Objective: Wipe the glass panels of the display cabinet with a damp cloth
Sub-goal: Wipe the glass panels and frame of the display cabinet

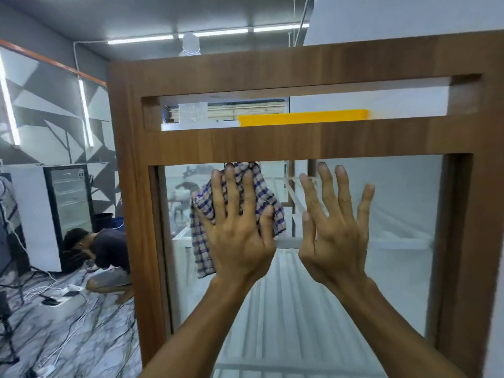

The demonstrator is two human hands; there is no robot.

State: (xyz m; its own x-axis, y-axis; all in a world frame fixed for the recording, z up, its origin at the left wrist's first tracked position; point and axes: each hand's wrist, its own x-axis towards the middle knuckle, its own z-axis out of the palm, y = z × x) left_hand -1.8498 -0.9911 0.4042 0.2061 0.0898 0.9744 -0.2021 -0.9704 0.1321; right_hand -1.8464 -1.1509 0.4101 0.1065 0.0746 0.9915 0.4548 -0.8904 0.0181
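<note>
**While both palms lie flat, the cloth sits high on the pane**

With its fingers straight and spread wide, the left hand (237, 227) presses a blue-and-white checked cloth (201, 241) against the glass panel (395, 268). The thumb lies over the cloth's right edge. Loose fabric hangs out past the little finger and down beside the wrist.

Just to its right, the right hand (336, 233) is also spread wide and holds nothing. It is flat toward the same pane, though whether the palm truly touches the pane cannot be told.

The fingertips of the left hand and the top of the cloth reach almost to the wooden cross rail (272, 143), so little glass lies above them. A strip of bare glass separates the cloth from the left upright (136, 214). Right of the right hand, a broad stretch of pane runs to the right upright (461, 241). Below both wrists the glass continues past the forearms.

Behind the pane are white wire shelves (289, 296) and a pale backing.

Above the rail, a narrow slot in the cabinet shows a yellow tray (302, 117). A clear plastic bottle (191, 45) stands on the cabinet top.

Far to the left of the left hand, a person (106, 257) crouches on a marbled floor (81, 336) strewn with cables (54, 293). A glass-door fridge (71, 203) stands in front of a grey geometric wall (41, 105). Strip lights (218, 32) run along the ceiling.
</note>
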